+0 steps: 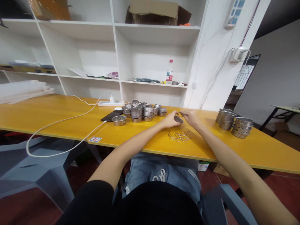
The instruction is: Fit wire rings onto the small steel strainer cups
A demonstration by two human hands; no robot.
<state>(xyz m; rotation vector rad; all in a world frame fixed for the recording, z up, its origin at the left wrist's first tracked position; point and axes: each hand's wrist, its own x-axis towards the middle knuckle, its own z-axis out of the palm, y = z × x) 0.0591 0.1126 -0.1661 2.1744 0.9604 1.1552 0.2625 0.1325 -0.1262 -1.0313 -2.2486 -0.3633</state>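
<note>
In the head view, one cup (178, 119) was pinched right of centre by the left hand (170, 120), its rim sloped down rightward. Whether anything was pinched by the right hand (190, 117), just right, could not be told. Below, one wire heap (180, 136) was seen; far right, three stacks (242, 127).

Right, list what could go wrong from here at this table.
1. The white cable loops past the table's front edge; a snag might drag the black device.
2. Loose wire pieces lie between the forearms, so a sleeveless forearm could brush and scatter them.
3. Some cups in the left-hand cluster sit tilted on others, so a bump might topple them.
</note>
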